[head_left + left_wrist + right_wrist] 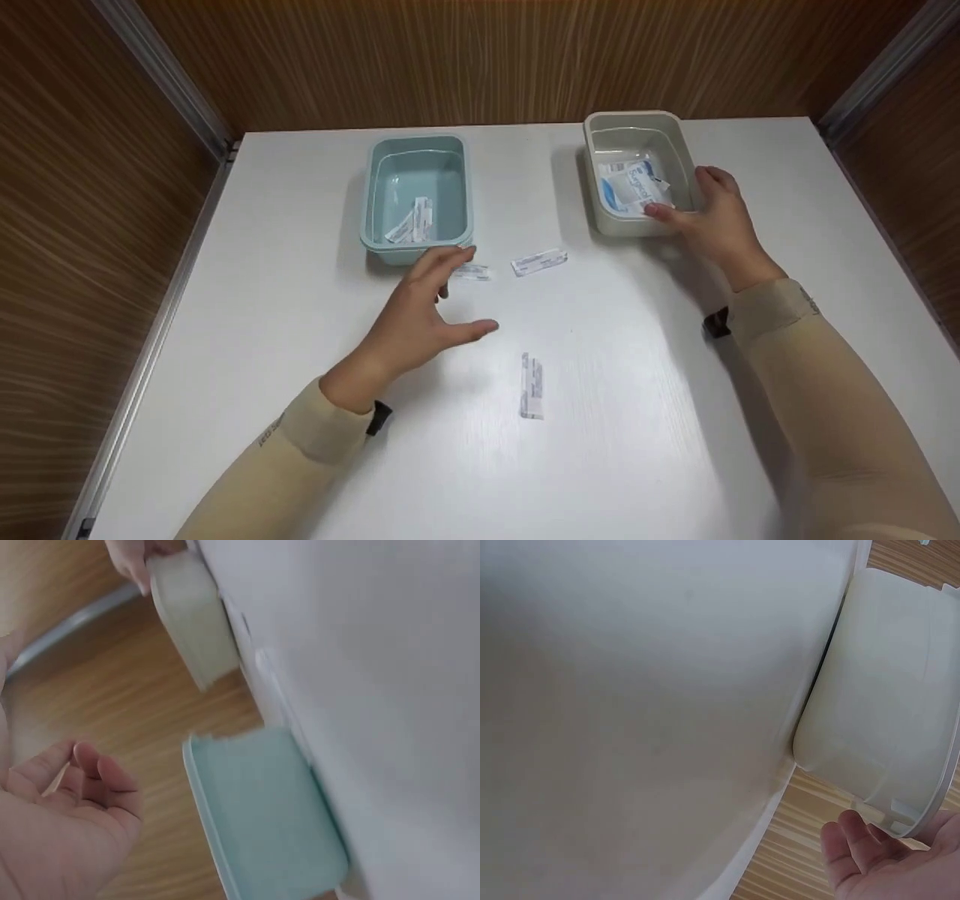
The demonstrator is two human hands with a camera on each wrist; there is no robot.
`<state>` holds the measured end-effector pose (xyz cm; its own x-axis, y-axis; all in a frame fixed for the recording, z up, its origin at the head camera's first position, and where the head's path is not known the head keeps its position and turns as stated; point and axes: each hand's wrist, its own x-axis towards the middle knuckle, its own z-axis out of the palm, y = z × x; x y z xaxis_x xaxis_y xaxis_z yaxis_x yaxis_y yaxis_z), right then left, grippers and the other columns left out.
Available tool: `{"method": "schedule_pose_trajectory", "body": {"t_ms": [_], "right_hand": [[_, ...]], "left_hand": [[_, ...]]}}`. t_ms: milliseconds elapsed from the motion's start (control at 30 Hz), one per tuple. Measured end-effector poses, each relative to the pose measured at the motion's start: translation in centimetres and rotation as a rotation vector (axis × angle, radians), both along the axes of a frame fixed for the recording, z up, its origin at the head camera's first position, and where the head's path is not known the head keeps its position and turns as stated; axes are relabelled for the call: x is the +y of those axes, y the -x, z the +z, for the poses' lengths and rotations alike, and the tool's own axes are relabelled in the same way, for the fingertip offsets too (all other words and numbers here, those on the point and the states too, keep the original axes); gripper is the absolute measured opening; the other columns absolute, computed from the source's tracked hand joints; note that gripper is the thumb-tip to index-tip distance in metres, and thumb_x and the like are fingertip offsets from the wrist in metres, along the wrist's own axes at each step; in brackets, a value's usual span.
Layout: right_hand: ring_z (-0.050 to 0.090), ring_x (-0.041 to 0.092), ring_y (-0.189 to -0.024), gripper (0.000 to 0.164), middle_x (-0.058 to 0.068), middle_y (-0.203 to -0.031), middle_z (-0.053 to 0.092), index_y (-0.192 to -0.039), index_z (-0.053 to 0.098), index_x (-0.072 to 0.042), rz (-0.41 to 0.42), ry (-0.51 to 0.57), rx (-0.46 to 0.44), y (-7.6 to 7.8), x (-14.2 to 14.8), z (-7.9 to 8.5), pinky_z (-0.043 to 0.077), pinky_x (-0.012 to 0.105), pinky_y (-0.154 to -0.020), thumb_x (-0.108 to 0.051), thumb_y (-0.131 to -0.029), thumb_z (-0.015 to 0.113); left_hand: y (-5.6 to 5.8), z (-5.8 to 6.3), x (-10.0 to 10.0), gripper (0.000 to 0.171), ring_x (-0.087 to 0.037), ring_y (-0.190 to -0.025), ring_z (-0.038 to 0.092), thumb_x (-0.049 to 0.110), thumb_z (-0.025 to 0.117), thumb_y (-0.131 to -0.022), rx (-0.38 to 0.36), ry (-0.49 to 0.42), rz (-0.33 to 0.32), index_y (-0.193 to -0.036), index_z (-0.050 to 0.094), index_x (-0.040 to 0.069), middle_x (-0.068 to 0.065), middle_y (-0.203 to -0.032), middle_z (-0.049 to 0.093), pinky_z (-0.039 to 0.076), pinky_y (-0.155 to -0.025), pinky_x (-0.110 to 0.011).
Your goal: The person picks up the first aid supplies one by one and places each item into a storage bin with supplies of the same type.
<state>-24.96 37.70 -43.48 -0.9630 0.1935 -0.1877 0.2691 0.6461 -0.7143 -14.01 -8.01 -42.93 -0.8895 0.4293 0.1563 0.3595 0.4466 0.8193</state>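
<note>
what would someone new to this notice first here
Probably the teal tub and, to its right, the beige tub, both toward the back of the table. The right hand grips the beige tub's near right corner, while the left hand hovers in front of the teal tub, near white packets.

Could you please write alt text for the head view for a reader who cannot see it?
A person's right hand holds the near right corner of a beige bin containing printed packets, while the left hand hovers, thumb spread, above a white table. A teal bin on the left holds slim packets; loose packets lie on the table.
</note>
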Motion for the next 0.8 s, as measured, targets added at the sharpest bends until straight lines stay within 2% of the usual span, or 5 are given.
{"method": "schedule_pose_trajectory", "body": {"t_ms": [133,267,500,700,800], "right_hand": [[0.008,0.037,-0.180,0.130,0.008,-0.194,0.000,-0.183,0.008,-0.013,0.000,0.003,0.003,0.1,0.0,0.1,0.007,0.056,-0.147,-0.066,-0.094,0.086],[0.009,0.038,-0.179,0.129,0.010,-0.193,0.001,-0.183,0.010,-0.011,0.007,-0.004,0.012,0.1,0.0,0.0,0.008,0.057,-0.147,-0.065,-0.094,0.086],[0.013,0.044,-0.178,0.129,0.017,-0.192,0.004,-0.181,0.012,-0.005,0.035,-0.019,0.056,0.0,0.4,-0.2,0.011,0.059,-0.146,-0.065,-0.095,0.086],[0.013,0.047,-0.177,0.129,0.020,-0.191,0.005,-0.181,0.014,-0.002,0.052,-0.019,0.078,0.0,0.4,-0.4,0.012,0.061,-0.146,-0.065,-0.094,0.086],[0.015,0.047,-0.176,0.128,0.021,-0.191,0.006,-0.181,0.017,-0.003,0.053,-0.013,0.083,-0.1,0.4,-0.5,0.013,0.061,-0.146,-0.066,-0.094,0.087]], "left_hand": [[-1.3,-0.9,1.2,0.110,-0.036,-0.137,0.056,0.037,0.102,-0.085,-0.051,0.024,-0.086,-0.175,0.043,0.013,-0.005,-0.172,0.045,0.056,-0.112,-0.054],[-2.4,-1.8,2.4,0.126,-0.034,-0.157,0.044,0.044,0.104,-0.081,-0.085,0.124,-0.176,-0.179,0.032,0.016,-0.006,-0.179,0.036,0.047,-0.130,-0.054],[-2.9,-2.7,3.8,0.146,-0.033,-0.146,0.043,0.051,0.108,-0.073,-0.098,0.281,-0.283,-0.183,0.018,0.018,-0.004,-0.186,0.026,0.037,-0.134,-0.054],[-3.0,-3.5,4.5,0.145,-0.030,-0.154,0.039,0.052,0.108,-0.073,-0.189,0.356,-0.346,-0.183,0.019,0.021,-0.002,-0.187,0.026,0.033,-0.139,-0.052],[-3.0,-4.1,4.7,0.140,-0.029,-0.155,0.038,0.050,0.108,-0.073,-0.229,0.374,-0.356,-0.182,0.024,0.022,-0.001,-0.186,0.030,0.030,-0.140,-0.052]]}}
